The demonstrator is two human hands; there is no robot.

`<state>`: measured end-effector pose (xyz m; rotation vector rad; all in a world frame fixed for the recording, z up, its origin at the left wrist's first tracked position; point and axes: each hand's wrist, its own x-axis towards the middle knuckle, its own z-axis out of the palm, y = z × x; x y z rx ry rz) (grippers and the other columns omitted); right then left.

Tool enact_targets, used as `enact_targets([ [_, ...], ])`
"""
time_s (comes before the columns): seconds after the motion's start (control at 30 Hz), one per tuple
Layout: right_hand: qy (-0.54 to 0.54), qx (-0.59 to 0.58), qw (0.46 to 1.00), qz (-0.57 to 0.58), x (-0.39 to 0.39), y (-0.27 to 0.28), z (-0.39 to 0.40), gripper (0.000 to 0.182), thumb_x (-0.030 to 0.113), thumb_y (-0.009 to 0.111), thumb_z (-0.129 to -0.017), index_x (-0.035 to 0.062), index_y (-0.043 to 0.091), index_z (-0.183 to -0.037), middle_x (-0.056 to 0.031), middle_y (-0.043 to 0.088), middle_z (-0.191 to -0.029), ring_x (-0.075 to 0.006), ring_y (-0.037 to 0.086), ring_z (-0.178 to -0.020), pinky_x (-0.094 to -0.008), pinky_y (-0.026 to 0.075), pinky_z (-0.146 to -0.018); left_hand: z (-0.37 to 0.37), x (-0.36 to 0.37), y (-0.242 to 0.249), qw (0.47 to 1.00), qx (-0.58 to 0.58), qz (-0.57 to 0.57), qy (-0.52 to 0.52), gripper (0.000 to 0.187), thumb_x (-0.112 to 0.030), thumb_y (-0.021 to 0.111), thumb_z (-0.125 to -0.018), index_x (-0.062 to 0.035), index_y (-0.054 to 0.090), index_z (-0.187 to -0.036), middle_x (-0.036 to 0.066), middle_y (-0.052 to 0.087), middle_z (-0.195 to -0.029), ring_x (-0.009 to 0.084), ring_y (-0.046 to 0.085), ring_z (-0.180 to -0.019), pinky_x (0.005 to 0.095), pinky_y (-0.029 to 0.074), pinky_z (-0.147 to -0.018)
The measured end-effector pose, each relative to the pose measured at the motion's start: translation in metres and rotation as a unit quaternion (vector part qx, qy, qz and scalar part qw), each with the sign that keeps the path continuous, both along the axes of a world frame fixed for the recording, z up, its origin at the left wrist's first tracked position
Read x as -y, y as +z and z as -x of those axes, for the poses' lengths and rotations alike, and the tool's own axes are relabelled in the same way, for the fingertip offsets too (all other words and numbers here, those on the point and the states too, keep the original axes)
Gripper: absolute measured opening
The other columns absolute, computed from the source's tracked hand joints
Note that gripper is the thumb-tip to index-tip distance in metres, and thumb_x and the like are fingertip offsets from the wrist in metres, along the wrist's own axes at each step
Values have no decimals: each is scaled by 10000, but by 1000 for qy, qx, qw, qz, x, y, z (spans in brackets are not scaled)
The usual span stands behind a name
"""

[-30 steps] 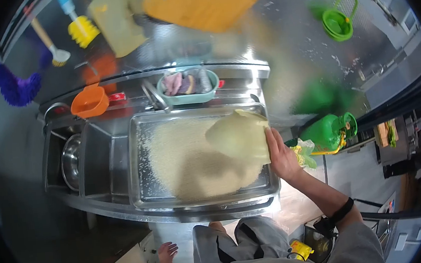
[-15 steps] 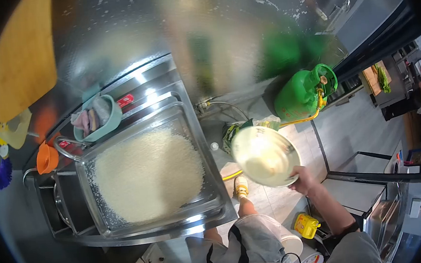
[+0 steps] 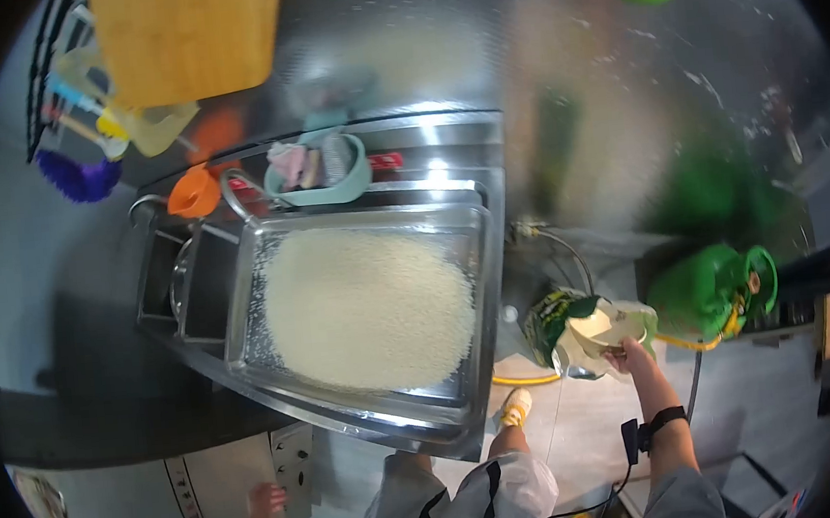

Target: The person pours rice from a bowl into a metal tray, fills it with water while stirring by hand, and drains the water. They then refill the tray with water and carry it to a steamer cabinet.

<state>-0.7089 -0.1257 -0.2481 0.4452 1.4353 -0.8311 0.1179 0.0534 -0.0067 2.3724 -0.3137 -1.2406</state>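
Floor right of sink: right hand (image 3: 630,352) holds bowl (image 3: 603,329) (over sack (image 3: 551,324)).

Pale cream bowl (image 3: 601,327) in right hand (image 3: 631,353); just left of it a sack (image 3: 551,321) printed green and white. Right of hand: bright green gas cylinder (image 3: 709,288) with yellow hose (image 3: 689,344). Far left of hand: silver steel tray (image 3: 248,274) of off-white grains (image 3: 365,305). Beyond: orange funnel (image 3: 194,191), teal caddy (image 3: 325,186), purple brush (image 3: 77,177).

Right hand (image 3: 631,354) lowered bowl (image 3: 599,329) into sack (image 3: 559,320).
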Motion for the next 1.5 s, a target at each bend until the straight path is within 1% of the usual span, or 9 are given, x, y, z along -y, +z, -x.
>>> enact_targets([
  [0.3,-94,39,992,80,27,-75,-24,366,197,303,-911,-61,478,-1103,-220,583,-956,-277,620,-727,-283,559,-600,2,181,82,937,85,293,-171,155,-146,481,-875,-35,560,-948,73,621,-809,155,609,-719,283,490,-649],
  [0.4,-83,107,978,156,20,-61,-33,375,264,364,-907,-7,455,-1150,-188,555,-1070,-336,572,-899,-413,521,-752,-27,271,83,905,74,361,-212,157,-140,496,-869,-21,553,-954,49,603,-810,135,594,-722,275,477,-655],
  [0.53,226,-365,903,1,-14,-64,-32,425,225,444,-838,26,378,-1208,-157,568,-947,-300,570,-703,-420,506,-602,-49,416,80,840,136,390,-351,165,-112,491,-883,11,543,-978,63,599,-833,116,569,-743,245,455,-668],
  [0.6,60,-372,924,69,-28,4,-75,424,156,437,-811,14,377,-1206,-133,565,-883,-236,552,-613,-358,481,-519,-42,480,77,819,145,393,-392,197,-121,530,-866,20,543,-1002,73,613,-849,124,576,-781,256,456,-700],
  [0.8,204,-531,818,87,-113,150,-234,289,51,454,-810,-8,510,-1087,-94,601,-796,-114,543,-586,-252,460,-505,-9,622,35,750,140,391,-516,309,-211,601,-818,-2,523,-1031,126,610,-788,222,606,-724,309,469,-680],
  [1.13,254,-544,795,91,-106,253,-422,221,30,454,-828,-49,559,-1005,-89,612,-813,-124,569,-725,-241,466,-656,25,707,-3,747,80,369,-547,115,-77,593,-782,21,574,-725,70,591,-590,119,548,-511,250,438,-497],
  [1.27,250,-559,783,105,-84,256,-437,197,26,504,-797,-53,579,-961,-154,635,-823,-208,634,-746,-287,495,-662,50,717,-14,763,123,393,-497,114,-77,616,-759,34,595,-743,90,617,-615,140,601,-550,268,463,-505],
  [1.4,295,-632,710,99,-50,269,-447,212,28,500,-817,-27,564,-1011,-137,636,-885,-211,625,-816,-302,469,-744,-3,715,-45,657,170,449,-582,170,-104,620,-764,20,567,-867,122,623,-786,221,609,-710,326,475,-631],
  [1.5,243,-677,689,92,-27,262,-446,230,40,499,-821,-29,559,-1032,-148,627,-927,-229,604,-893,-322,441,-815,-31,636,-2,710,144,424,-543,155,-101,588,-790,-3,551,-905,108,587,-853,228,575,-804,320,452,-699],
])
